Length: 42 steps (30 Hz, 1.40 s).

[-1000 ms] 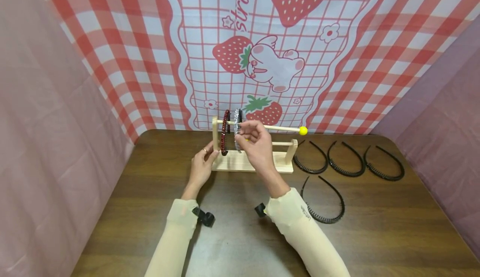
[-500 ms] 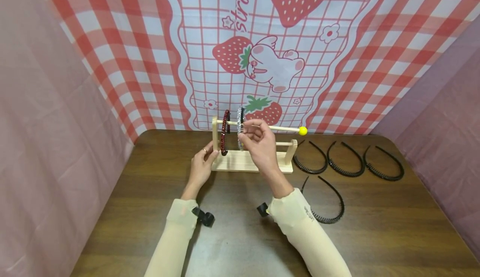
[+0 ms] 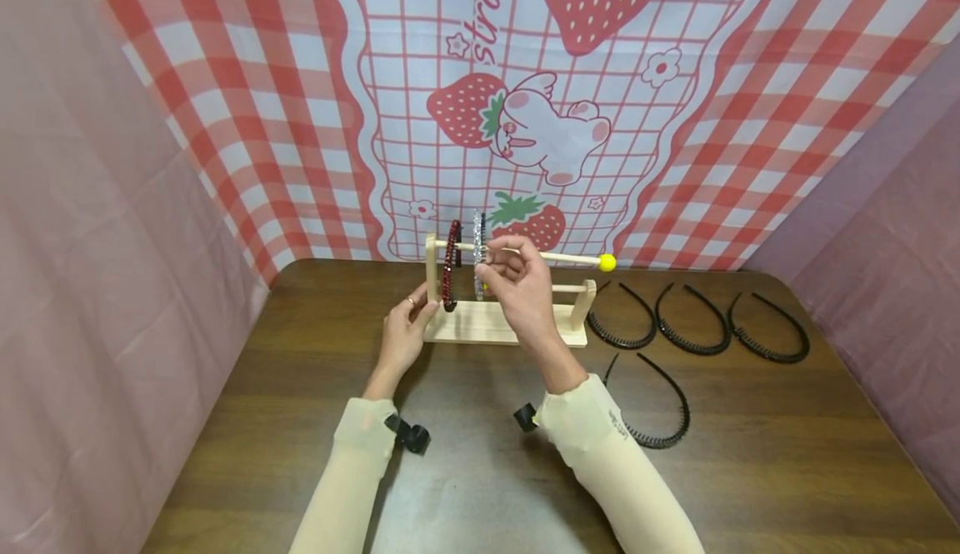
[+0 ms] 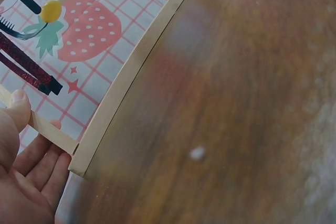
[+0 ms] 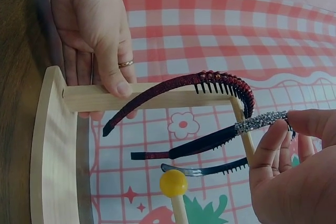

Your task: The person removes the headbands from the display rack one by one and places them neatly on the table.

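A small wooden stand (image 3: 476, 329) with two horizontal rods stands at the back of the table. My left hand (image 3: 402, 333) grips its left post (image 5: 152, 97), thumb on one side and fingers on the other. A dark red beaded headband (image 3: 448, 279) hangs on the upper rod near that post. To its right, my right hand (image 3: 521, 287) pinches a silver rhinestone headband (image 5: 260, 123) between thumb and fingers, by its glittering top. This headband is at the upper rod; whether it rests on it cannot be told. Its toothed inner side is partly hidden by the fingers.
Several black toothed headbands lie on the wooden table (image 3: 465, 487) right of the stand, one (image 3: 656, 408) nearer the front. A yellow ball (image 3: 607, 262) caps the upper rod's free right end. A strawberry-print cloth (image 3: 540, 121) hangs directly behind the stand.
My right hand has moved slightly right and up with the silver headband, then barely shifted in the last half second. My left hand and the red headband have stayed in place.
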Available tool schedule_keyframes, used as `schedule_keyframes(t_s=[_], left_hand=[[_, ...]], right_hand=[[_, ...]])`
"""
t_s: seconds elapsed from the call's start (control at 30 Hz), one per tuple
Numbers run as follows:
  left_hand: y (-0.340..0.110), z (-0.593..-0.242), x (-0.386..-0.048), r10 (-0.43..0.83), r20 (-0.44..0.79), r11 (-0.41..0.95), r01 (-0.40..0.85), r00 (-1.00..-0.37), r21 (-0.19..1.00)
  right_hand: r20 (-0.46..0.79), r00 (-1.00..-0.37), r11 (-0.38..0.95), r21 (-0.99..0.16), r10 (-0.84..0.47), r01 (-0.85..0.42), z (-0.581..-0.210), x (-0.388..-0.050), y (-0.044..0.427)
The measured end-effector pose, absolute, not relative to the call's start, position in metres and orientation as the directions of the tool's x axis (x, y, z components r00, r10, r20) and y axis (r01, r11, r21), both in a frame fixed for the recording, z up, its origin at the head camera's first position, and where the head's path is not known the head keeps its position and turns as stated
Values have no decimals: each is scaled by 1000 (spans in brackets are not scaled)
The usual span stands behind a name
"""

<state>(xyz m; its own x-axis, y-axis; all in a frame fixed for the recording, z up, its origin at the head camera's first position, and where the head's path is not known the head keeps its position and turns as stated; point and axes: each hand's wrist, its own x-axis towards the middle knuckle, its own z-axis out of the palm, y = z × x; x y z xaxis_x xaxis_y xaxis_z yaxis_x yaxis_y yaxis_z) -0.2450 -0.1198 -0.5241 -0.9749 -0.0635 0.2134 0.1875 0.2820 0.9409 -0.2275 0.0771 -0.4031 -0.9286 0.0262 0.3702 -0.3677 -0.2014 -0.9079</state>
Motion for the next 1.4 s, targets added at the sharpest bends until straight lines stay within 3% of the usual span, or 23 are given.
schedule_keyframes(t_s=[0.3, 0.43, 0.57, 0.7, 0.8, 0.93, 1.1, 1.4], left_hand=[[-127, -557, -263, -55, 349, 247, 326, -935, 913], [-127, -561, -266, -66, 340, 281, 310, -938, 908], [-123, -542, -256, -56, 297, 271, 272, -953, 923], [-128, -559, -267, -48, 262, 260, 241, -964, 935], [-133, -573, -274, -36, 307, 270, 286, -951, 919], [-129, -554, -260, -39, 327, 289, 302, -944, 908], [-122, -530, -247, -54, 261, 267, 238, -964, 934], [-121, -531, -247, -64, 297, 290, 267, -953, 919]], right_hand=[[364, -931, -243, -900, 33, -361, -402, -229, 77], [385, -922, -249, -890, 42, -383, -402, -229, 77], [427, -902, -247, -869, 60, -428, -401, -229, 78], [446, -892, -259, -855, 73, -449, -398, -228, 79], [454, -888, -261, -851, 73, -456, -395, -227, 80], [456, -887, -249, -852, 75, -460, -391, -225, 84], [443, -892, -257, -855, 91, -450, -390, -223, 89], [454, -884, -271, -843, 109, -466, -389, -221, 101]])
